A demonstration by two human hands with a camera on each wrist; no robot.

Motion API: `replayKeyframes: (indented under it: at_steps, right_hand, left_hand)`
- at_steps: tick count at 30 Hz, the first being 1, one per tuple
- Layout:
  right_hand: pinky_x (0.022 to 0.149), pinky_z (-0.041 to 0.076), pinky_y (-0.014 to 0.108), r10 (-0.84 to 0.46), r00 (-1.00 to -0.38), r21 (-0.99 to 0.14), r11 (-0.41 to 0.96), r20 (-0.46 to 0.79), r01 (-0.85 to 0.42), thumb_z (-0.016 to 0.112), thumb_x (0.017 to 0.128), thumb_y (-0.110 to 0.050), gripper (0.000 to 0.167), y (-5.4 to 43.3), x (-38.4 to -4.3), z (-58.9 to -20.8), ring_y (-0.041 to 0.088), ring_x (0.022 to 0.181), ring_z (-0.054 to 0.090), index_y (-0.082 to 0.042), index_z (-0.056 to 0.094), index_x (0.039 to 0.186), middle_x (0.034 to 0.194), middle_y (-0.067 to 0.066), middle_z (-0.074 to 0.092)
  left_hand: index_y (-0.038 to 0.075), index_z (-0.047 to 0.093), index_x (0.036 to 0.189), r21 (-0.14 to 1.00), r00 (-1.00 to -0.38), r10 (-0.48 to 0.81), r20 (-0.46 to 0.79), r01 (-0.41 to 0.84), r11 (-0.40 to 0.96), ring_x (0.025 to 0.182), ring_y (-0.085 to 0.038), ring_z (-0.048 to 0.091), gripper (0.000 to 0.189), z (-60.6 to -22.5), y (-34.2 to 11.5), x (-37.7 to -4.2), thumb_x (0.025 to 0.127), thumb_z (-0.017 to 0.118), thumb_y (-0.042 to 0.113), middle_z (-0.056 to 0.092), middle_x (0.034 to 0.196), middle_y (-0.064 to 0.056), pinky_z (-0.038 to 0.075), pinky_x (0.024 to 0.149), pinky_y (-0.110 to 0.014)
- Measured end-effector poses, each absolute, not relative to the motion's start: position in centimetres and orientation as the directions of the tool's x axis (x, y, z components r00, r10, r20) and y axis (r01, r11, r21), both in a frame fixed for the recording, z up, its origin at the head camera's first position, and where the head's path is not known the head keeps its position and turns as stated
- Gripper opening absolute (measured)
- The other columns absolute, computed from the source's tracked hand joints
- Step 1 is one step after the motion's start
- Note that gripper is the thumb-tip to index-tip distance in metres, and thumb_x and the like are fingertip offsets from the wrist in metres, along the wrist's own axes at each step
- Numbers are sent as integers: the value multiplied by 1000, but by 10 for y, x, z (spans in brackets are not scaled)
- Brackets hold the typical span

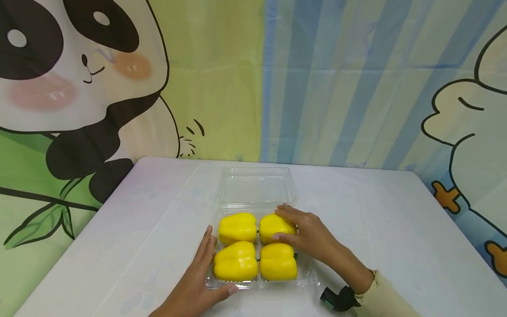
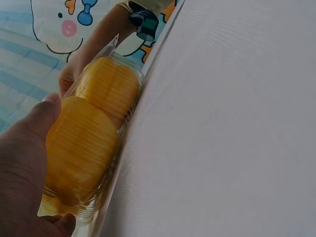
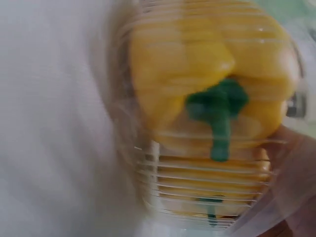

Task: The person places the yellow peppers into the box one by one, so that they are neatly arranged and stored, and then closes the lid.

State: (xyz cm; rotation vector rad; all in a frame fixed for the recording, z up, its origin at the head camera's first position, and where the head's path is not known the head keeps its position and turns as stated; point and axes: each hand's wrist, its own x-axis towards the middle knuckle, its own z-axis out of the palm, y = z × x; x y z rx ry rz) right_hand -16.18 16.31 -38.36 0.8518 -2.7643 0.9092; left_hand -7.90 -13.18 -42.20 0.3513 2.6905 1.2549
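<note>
Several yellow bell peppers fill a clear plastic clamshell box, two in the back row and two in front. My right hand grips the back right pepper, thumb at its front and fingers over its far side. Along the box's left side lies my left hand, fingers straight and thumb stretched along the front edge. The left wrist view shows the front peppers through the ribbed wall beside the left thumb. Green stems face the right wrist view, which is blurred.
The clear lid is folded back flat on the white table behind the peppers. A black wrist camera is worn at the right sleeve. Behind the table hangs a printed curtain with cartoon animals.
</note>
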Motion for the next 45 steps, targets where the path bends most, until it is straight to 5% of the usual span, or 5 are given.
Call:
replayKeyframes:
  at_steps: [7,13,23,35,45]
  right_hand:
    - [104,40,47,-508,-822,-473,676,257,-566,61,88,-58,71,164,-161,-384,25,135,41,-6,56,137,146,9,46]
    - [107,36,45,-577,-783,-445,653,233,-613,52,100,-43,58,169,-160,-381,25,138,35,-3,49,142,150,10,39]
    - [107,36,44,-586,-776,-420,659,234,-624,51,100,-43,60,168,-160,-382,25,139,34,-1,46,143,151,12,37]
    - [108,34,47,-557,-800,-560,597,225,-574,54,100,-39,61,172,-164,-383,28,138,36,-2,42,146,151,11,39]
    - [101,43,48,-427,-775,-561,535,466,-632,62,97,-12,43,188,-177,-382,30,130,47,-1,53,138,142,12,50]
  left_hand:
    - [1,10,155,765,-961,277,-4,175,620,144,-29,17,118,-422,-133,-78,76,74,60,-12,162,4,27,108,-55]
    - [0,9,154,771,-961,275,-23,158,616,145,-31,13,117,-423,-132,-79,77,73,61,-13,161,5,25,108,-57]
    - [1,9,155,766,-961,275,-13,168,621,144,-30,16,117,-424,-132,-79,77,74,61,-13,162,5,26,108,-57]
    - [5,5,156,773,-959,281,-42,147,617,145,-28,13,117,-425,-133,-78,78,74,59,-15,161,5,26,110,-57]
    - [5,6,156,766,-960,278,-40,148,625,145,-30,15,119,-423,-133,-78,76,72,63,-15,161,5,26,108,-57]
